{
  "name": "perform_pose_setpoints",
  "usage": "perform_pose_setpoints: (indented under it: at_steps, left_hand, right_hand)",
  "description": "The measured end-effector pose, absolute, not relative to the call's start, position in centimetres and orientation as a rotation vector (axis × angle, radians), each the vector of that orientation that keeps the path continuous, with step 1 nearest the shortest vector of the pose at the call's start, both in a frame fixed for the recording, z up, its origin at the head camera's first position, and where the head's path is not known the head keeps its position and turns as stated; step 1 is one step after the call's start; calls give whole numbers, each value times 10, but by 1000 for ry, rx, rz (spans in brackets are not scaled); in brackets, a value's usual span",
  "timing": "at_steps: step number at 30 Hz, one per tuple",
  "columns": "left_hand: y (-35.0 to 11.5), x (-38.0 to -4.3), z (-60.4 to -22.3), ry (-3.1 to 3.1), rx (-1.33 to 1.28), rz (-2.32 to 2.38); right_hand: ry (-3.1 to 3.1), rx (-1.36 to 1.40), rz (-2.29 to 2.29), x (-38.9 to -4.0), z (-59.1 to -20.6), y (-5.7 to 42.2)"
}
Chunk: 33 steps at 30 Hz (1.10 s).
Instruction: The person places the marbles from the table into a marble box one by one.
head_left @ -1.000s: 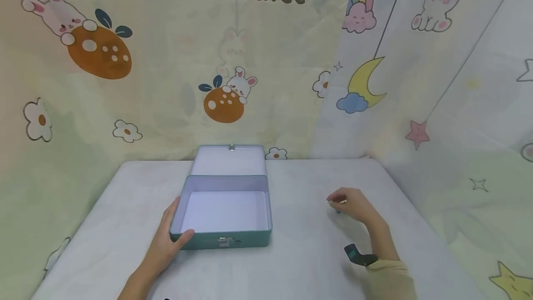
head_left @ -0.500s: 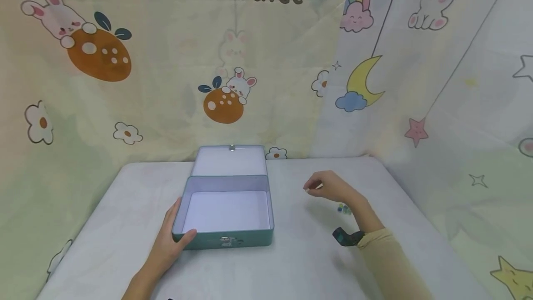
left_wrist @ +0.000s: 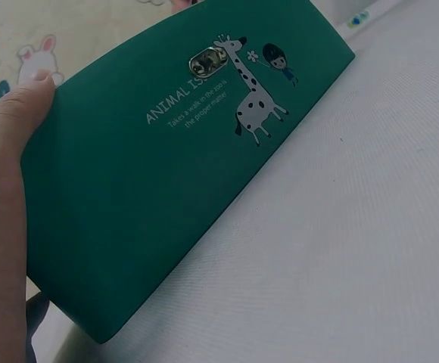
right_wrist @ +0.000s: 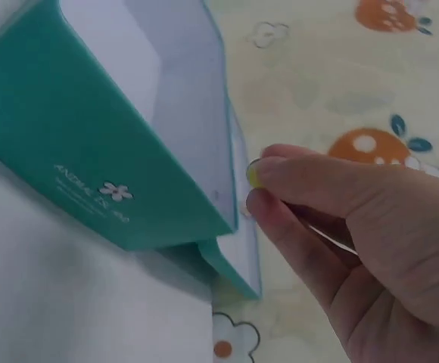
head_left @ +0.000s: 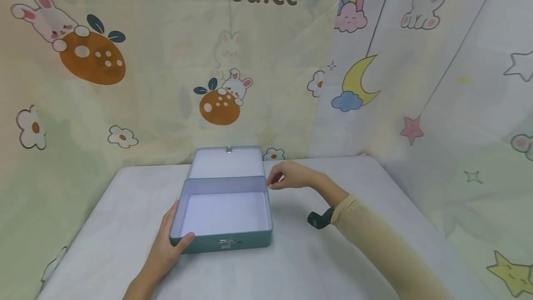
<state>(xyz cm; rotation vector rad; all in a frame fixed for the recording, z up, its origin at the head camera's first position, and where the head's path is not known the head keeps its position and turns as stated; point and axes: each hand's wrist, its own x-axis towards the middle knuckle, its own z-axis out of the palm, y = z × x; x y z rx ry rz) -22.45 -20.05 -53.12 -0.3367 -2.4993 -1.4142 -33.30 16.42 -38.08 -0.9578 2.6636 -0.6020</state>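
Observation:
A green tin box with a giraffe print on its front stands on the table, its hinged lid tipped back and its pale inside bare. My left hand grips the box's left front corner, thumb over the front rim; in the left wrist view the thumb shows against the green front. Close by the box's right back corner, my right hand is raised above the table. Between thumb and forefinger it pinches a small glass marble, clear with yellow, mostly covered by the fingertips.
Several coloured marbles lie on the white table to the right of the box; my right arm hides them in the head view. A printed cloth wall closes off the back and sides. A dark wrist camera sits at my right sleeve.
My right hand has lifted the marble off the table and carried it left to the box's right edge. The left hand keeps its grip on the box.

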Motion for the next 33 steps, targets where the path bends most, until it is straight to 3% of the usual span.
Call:
perform_pose_setpoints:
  at_steps: [8, 19, 33]
  left_hand:
    - [-201, -225, -529, -2515, -328, -1390]
    - [-202, -224, -529, -2529, -333, -1403]
    - [-202, -223, -529, -2511, -338, -1397]
  right_hand:
    - [2527, -1038, -537, -348, -388, 112]
    - [2433, -1161, -323, -358, -430, 57]
    - [2435, -1080, -232, -375, -437, 41]
